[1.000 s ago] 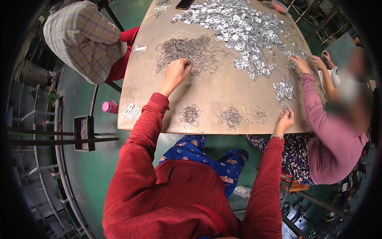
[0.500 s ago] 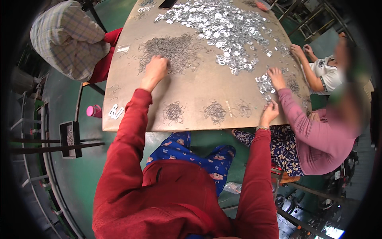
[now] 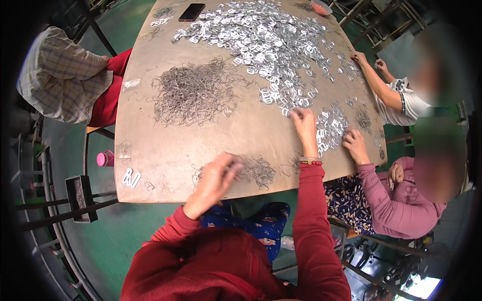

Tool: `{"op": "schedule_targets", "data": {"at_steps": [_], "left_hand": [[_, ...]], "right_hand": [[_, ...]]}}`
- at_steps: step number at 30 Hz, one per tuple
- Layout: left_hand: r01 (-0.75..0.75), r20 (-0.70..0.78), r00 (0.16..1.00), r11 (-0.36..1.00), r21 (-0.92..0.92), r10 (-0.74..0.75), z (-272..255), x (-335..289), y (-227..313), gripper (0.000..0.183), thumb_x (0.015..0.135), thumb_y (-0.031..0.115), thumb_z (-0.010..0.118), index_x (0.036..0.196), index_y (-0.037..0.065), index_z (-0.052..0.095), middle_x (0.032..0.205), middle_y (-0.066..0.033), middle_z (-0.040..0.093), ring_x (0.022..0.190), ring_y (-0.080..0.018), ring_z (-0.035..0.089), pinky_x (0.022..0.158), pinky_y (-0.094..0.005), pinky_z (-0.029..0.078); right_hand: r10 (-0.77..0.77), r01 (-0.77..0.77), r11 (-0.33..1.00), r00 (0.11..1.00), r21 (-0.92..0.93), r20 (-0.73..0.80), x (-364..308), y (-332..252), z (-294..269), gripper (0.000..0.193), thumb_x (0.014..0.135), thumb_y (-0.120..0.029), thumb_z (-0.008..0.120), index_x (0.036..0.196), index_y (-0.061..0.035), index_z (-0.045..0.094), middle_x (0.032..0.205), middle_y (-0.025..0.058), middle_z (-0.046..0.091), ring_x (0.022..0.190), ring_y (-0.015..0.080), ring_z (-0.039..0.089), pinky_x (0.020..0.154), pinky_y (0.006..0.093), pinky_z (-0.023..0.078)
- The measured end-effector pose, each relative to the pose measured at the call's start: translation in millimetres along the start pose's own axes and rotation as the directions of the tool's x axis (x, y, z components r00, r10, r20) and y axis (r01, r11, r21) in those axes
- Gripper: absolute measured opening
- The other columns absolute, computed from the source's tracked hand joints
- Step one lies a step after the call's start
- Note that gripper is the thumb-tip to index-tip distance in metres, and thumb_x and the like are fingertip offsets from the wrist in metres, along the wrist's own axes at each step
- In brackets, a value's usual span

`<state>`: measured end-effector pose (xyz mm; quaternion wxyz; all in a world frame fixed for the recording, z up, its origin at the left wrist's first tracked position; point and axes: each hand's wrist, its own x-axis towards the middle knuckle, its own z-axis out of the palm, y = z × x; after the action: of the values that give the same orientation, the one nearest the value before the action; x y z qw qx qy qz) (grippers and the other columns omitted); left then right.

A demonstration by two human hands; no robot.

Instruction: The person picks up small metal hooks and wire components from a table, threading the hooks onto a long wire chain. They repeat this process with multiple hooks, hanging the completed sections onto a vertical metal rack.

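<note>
Fingers bent, the right hand (image 3: 306,129) hovers by the lower edge of the buckles (image 3: 271,55) on the surface (image 3: 150,168); the left hand (image 3: 215,178), blurred, is beside hooks (image 3: 260,173). Neither's grip can be told. A light fingertip pinch should part pieces cleanly.

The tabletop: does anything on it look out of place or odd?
Perhaps the dark phone, toward the far left: it lies close to the pile of silver pieces yet looks nothing like them. A few pale flat pieces sit at the near left corner, away from that pile.
</note>
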<state>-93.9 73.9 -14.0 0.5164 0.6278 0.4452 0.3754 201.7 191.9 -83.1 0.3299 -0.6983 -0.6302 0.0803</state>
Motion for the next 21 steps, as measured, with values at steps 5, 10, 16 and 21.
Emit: {"op": "schedule_targets", "data": {"at_steps": [5,10,16,21], "left_hand": [[-0.036,0.078,0.996,0.997,-0.065,0.041,33,2,9,0.009,0.090,0.005,0.053,0.094,-0.003,0.053,0.085,-0.0120,0.061,0.074,-0.0181,0.066,0.064,-0.0273,0.053],[-0.089,0.037,0.995,0.995,0.036,0.087,34,16,16,0.007,0.087,0.005,0.057,0.091,-0.002,0.055,0.083,-0.0111,0.063,0.074,-0.0182,0.065,0.064,-0.0279,0.050],[-0.276,0.136,0.956,0.954,0.120,0.260,53,6,28,0.006,0.083,0.004,0.059,0.088,0.000,0.057,0.098,-0.0119,0.060,0.092,-0.0226,0.058,0.081,-0.0321,0.045],[-0.358,0.170,0.929,0.916,0.182,0.329,68,-16,41,0.009,0.081,0.005,0.062,0.087,0.001,0.057,0.106,-0.0124,0.056,0.099,-0.0258,0.055,0.086,-0.0342,0.042]], "right_hand": [[0.322,-0.327,0.941,0.944,0.089,0.068,-6,-18,11,0.024,0.066,-0.010,0.075,0.084,0.0019,0.066,0.082,0.0171,0.065,0.066,0.0212,0.062,0.064,0.0334,0.049],[0.322,-0.309,0.678,0.941,0.667,0.109,-78,-79,-24,0.017,0.079,0.002,0.065,0.095,0.0040,0.063,0.081,0.0076,0.064,0.065,0.0101,0.060,0.060,0.0220,0.050],[0.304,-0.271,0.475,0.943,0.837,0.133,-171,-119,-72,0.018,0.081,0.004,0.062,0.099,0.0051,0.060,0.086,0.0078,0.064,0.067,0.0097,0.060,0.062,0.0222,0.050],[0.276,-0.166,0.464,0.961,0.870,0.036,-204,-126,-89,0.012,0.082,0.003,0.061,0.094,0.0056,0.062,0.087,0.0070,0.065,0.070,0.0087,0.060,0.062,0.0212,0.050]]}}
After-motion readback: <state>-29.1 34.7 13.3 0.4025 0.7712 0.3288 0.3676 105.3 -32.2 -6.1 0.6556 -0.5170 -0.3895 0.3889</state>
